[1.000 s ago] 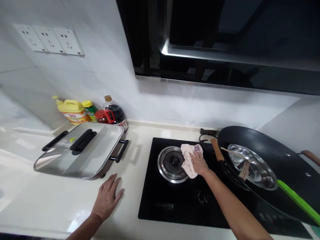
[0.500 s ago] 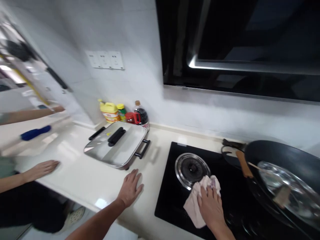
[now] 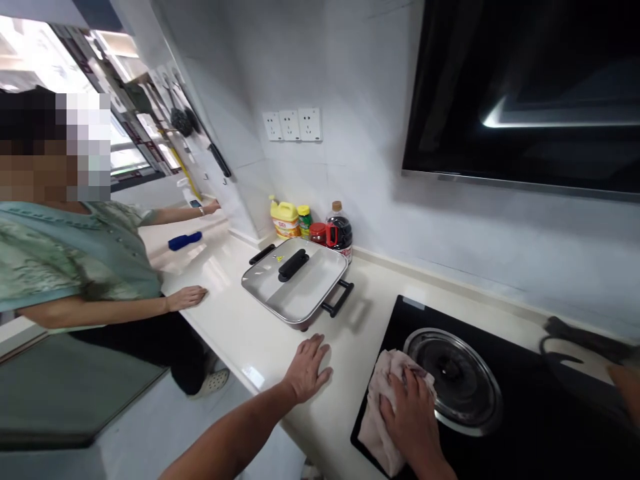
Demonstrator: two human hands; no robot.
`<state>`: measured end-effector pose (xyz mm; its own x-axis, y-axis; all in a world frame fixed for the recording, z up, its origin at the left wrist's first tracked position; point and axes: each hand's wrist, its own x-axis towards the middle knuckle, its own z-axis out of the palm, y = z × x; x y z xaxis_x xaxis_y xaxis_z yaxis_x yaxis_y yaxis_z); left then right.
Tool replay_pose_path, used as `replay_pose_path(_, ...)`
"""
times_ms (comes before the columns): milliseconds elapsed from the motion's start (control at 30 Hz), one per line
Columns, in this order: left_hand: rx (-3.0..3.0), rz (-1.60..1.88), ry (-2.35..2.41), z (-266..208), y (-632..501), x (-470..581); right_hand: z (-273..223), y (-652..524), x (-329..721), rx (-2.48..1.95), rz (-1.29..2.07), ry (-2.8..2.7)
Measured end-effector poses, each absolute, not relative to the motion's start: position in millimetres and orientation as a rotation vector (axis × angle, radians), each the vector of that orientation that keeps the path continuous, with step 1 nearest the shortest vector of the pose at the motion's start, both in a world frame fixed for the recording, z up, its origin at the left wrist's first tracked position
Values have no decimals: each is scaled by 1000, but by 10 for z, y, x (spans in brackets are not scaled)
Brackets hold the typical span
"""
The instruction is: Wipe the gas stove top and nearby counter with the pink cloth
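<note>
Kitchen, pale surface [image 3: 240,327] along a grey-white wall [image 3: 365,133].

Risks, L to R (my read): other person [image 3: 110,247] has near hand [image 3: 186,298] on surface, far hand [image 3: 212,207] out by wall end; tight spot, so a bump's poss. if either leans in. Lidded pan [image 3: 307,303] has a side hndl jutting toward stove, L hand [image 3: 307,370] just in front; wrist snag cd shift pan or rattle lid. L hand is flat, fingers spread, holding nothing; if surface's damp, palm cd slip. Cloth [image 3: 383,407] sits on L part of cooktop [image 3: 530,407], right at burner [image 3: 453,380] rim. R hand [image 3: 413,410] has it bunched under bent fingers. Loose fold cd catch on rim; if burner's hot (can't tell), cloth/fingers cd burn. Far R, dark hndl-like item [image 3: 590,340], blurred: wide sweep cd knock it.

Counts, L to R: 1 other person, 2 hands visible; 1 blue item [image 3: 185,241]; 4 containers, i.e. yellow jug [image 3: 285,220], green bottle [image 3: 304,223], red-lid jar [image 3: 317,233], dark bottle [image 3: 342,230]; 3 outlet plates [image 3: 290,125]; 1 pan w/ 1 lid, 3 black hndls; 2 own hands; 1 cloth; 1 cooktop, 1 burner in view; 1 black hood-like panel [image 3: 540,100].
</note>
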<state>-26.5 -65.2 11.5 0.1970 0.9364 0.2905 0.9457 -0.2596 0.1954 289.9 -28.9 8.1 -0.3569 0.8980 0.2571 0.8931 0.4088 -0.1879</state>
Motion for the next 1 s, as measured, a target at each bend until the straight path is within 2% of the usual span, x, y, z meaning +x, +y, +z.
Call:
replay_pose_path(533,-2438,-611,-1928,71,-679,-233,549,606,2285,-1881,114,-2515)
replay_pose_path(767,-2430,-621,-1916,71,-683,-241,503,178,2155,-1561,184,-2627)
replay_pose_path(1000,-2422,-630,-1917,40,-655,-260,252,-696,2697,-1369,151,-2509)
